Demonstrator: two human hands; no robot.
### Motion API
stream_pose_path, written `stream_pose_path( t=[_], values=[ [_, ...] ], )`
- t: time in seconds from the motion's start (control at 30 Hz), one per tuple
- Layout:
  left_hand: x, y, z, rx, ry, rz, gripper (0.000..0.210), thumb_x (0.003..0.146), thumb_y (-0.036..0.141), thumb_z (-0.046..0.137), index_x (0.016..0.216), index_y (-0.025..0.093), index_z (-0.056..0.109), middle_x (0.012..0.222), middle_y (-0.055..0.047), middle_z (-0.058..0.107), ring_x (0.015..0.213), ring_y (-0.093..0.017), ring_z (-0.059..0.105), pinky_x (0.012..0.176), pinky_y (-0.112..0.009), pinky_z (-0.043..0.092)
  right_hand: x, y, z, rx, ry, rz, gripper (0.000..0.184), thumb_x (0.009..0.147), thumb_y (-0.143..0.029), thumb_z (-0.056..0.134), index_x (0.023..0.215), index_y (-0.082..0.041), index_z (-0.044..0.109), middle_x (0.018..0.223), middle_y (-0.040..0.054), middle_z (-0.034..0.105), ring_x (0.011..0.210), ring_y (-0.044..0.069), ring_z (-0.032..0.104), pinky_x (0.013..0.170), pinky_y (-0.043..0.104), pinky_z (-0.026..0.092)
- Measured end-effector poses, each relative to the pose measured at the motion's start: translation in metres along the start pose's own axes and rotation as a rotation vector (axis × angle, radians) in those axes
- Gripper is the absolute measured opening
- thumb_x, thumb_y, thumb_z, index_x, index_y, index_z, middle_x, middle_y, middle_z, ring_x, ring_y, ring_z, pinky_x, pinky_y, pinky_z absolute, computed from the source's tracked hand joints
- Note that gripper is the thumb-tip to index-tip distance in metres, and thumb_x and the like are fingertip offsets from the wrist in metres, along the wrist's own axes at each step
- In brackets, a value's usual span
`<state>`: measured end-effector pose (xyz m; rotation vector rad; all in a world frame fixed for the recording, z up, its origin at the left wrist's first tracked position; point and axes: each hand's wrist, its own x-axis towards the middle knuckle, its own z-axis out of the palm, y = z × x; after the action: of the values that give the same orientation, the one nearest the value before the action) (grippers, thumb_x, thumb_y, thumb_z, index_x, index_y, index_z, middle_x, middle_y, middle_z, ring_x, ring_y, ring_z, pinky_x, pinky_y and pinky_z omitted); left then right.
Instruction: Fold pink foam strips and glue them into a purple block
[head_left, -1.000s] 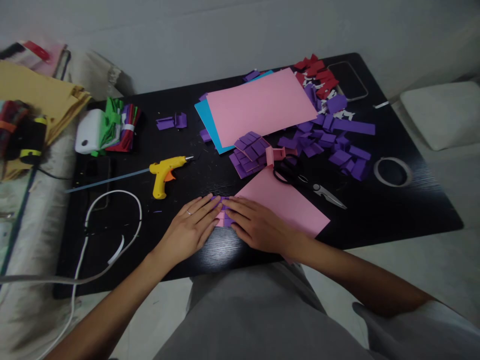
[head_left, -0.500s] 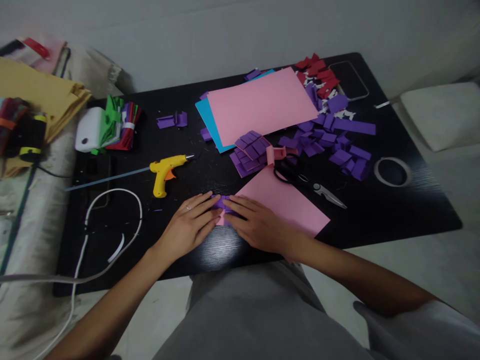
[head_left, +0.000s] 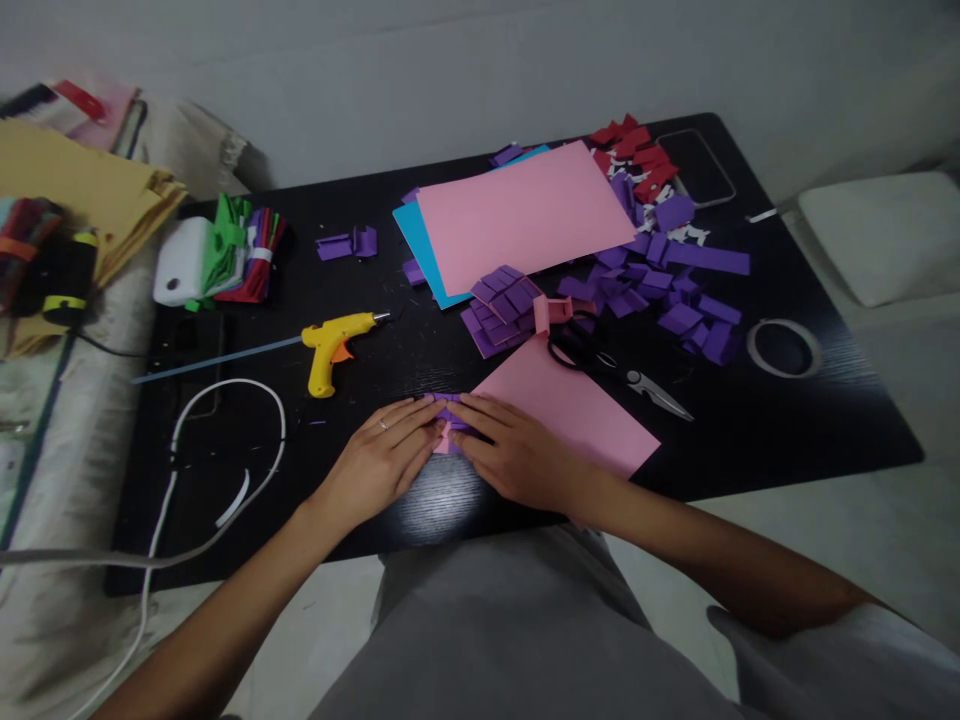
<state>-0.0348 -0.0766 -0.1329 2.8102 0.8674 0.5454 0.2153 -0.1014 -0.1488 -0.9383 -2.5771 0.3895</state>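
Note:
A small purple and pink paper piece [head_left: 448, 440] lies at the table's near side, largely covered by fingers. My left hand [head_left: 381, 455] is closed on its left part, with a ring on one finger. From the other side my right hand [head_left: 517, 450] grips the same piece, its fingertips pressing down close to the left ones. Under and beside my right hand is a pink sheet [head_left: 574, 410]. Just beyond it sits a stack of purple and pink folded strips [head_left: 501, 305]. Black-handled scissors [head_left: 622, 368] rest partly on the sheet.
A yellow glue gun [head_left: 330, 350] with a glue stick lies left of my hands, near a looped white cable [head_left: 281, 440]. Pink and blue sheets [head_left: 525, 220], loose purple paper pieces [head_left: 637, 280], red pieces [head_left: 649, 160] and a tape roll [head_left: 784, 348] lie farther back and right.
The fingers of my left hand have drawn in slightly, and its knuckles sit a bit lower. My right hand stays nearly in place. The paper piece remains under both hands.

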Motion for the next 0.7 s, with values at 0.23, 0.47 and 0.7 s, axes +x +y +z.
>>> stream_pose_path(
  t=[0.23, 0.47, 0.7],
  values=[
    [-0.0023, -0.0033, 0.0025, -0.126, 0.017, -0.085, 0.02, 0.103, 0.02, 0.064, 0.121, 0.014, 0.068, 0.133, -0.015, 0.075, 0.128, -0.025, 0.071, 0.114, -0.047, 0.058, -0.0002, -0.0006, -0.0007, 0.0, -0.025, 0.007, 0.033, 0.103, -0.013, 0.052, 0.133, -0.009, 0.066, 0.154, 0.0205, 0.06, 0.152, 0.03, 0.05, 0.13, 0.05, 0.041],
    [-0.0053, -0.0083, 0.0029, -0.093, 0.01, -0.01, 0.016, 0.103, 0.018, 0.063, 0.116, 0.017, 0.071, 0.136, -0.014, 0.074, 0.127, -0.024, 0.072, 0.116, -0.05, 0.056, 0.0002, -0.0018, -0.0011, -0.017, -0.025, 0.012, 0.034, 0.103, -0.014, 0.052, 0.133, -0.007, 0.066, 0.153, 0.0229, 0.06, 0.15, 0.031, 0.052, 0.128, 0.051, 0.042],
    [-0.003, -0.0041, 0.0029, -0.142, 0.029, -0.103, 0.022, 0.103, 0.022, 0.064, 0.124, 0.016, 0.067, 0.131, -0.014, 0.077, 0.126, -0.026, 0.073, 0.113, -0.049, 0.058, 0.0012, -0.0039, -0.0025, -0.028, -0.05, 0.026, 0.044, 0.105, -0.016, 0.049, 0.148, -0.007, 0.055, 0.157, 0.0205, 0.057, 0.149, 0.031, 0.051, 0.127, 0.053, 0.041]
  ],
)
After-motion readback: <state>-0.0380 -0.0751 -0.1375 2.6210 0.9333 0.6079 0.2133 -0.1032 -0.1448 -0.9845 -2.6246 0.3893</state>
